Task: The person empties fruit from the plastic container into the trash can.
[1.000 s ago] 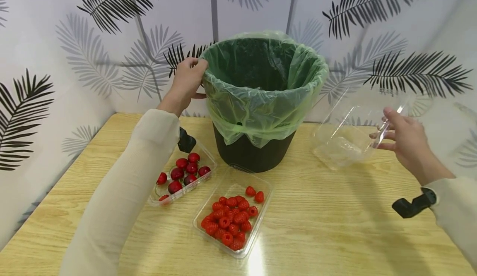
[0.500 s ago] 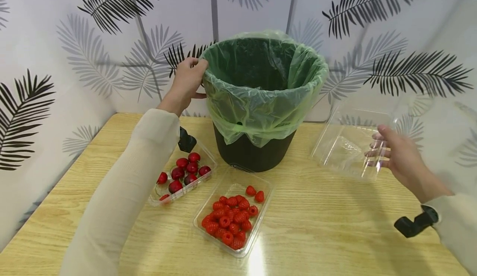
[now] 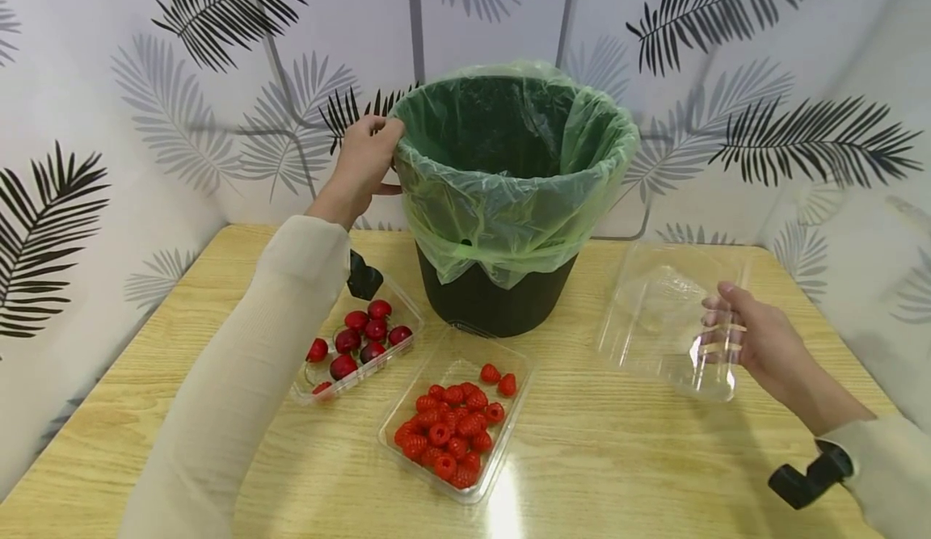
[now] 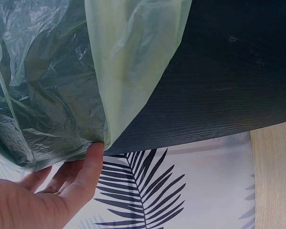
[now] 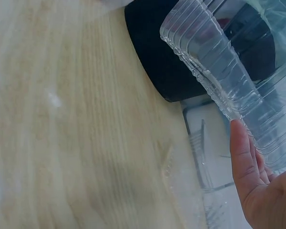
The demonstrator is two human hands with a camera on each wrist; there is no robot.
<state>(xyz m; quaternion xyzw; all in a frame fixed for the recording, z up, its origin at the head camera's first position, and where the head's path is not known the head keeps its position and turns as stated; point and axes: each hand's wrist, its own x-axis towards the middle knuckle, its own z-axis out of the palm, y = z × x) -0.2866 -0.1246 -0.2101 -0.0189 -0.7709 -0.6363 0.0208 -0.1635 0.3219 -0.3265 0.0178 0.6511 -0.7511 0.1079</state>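
At the back of the table, my left hand grips the left rim of a black trash bin lined with a pale green plastic bag. In the left wrist view the thumb presses the bag at the rim; the other fingers go behind it. To the right of the bin, my right hand holds a clear plastic container by its right edge, tilted above the table. The right wrist view shows the container's ribbed wall between thumb and fingers.
A clear tray of cherries stands left of the bin's base, partly behind the left sleeve. Raspberries lie in another clear tray in front of the bin. The patterned wall closes off the back of the wooden table.
My right hand has come down and slightly left with the clear container, which has tipped lower toward the table. The left hand stays on the bin's rim.
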